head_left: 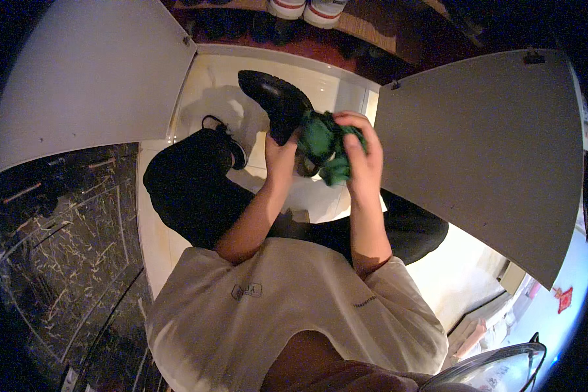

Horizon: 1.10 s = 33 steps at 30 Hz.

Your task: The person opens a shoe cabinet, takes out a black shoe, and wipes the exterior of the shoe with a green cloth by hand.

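Observation:
A black leather boot (279,100) is held up over the tiled floor, its toe to the upper left and its sole turned partly to the right. My left hand (280,156) grips it around the lower part near the opening, the thumb beside the cloth. A bunched green cloth (318,137) lies against the boot's right side and spreads toward the right. My right hand (365,152) has its fingers curled over the cloth, slightly blurred. Part of the boot's shaft is hidden behind the cloth.
Two open cabinet doors stand left (88,73) and right (475,161) of me. Ahead, a shoe cabinet shelf (367,32) carries white shoes (318,12) and darker footwear. A dark patterned mat (73,255) lies at left. My left foot wears a dark shoe (237,152).

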### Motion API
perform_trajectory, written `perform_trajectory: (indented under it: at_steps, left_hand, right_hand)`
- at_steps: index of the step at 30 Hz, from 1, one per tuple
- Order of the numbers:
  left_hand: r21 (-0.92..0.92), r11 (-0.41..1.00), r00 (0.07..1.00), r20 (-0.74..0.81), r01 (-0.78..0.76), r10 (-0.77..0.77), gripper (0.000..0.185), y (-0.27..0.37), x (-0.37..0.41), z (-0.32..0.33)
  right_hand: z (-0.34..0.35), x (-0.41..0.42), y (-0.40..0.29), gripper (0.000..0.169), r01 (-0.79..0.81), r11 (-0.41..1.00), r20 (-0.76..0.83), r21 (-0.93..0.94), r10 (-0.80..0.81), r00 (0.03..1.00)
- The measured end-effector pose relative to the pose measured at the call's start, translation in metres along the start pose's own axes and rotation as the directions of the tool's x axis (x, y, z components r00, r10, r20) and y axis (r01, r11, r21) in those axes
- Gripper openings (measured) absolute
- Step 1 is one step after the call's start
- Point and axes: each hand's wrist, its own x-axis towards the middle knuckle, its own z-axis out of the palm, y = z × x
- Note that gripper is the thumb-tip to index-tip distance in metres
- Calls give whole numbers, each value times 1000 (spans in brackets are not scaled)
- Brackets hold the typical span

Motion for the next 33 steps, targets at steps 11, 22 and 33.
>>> perform_trajectory:
  at_steps: [11, 22, 33]
  left_hand:
    - [-60, 997, 996, 66, -56, 60, 38, -1, 22, -33]
    - [56, 994, 994, -41, -96, 98, 54, 20, 20, -22]
    - [133, 988, 996, 51, -74, 68, 41, -2, 9, -15]
  right_hand:
    - [41, -3, 38, 48, 309, 661, 290, -684, -143, 946]
    - [-24, -28, 83, 26, 140, 659, 130, -739, -65, 989]
    - [27, 8, 47, 32, 313, 580, 214, -752, -235, 948]
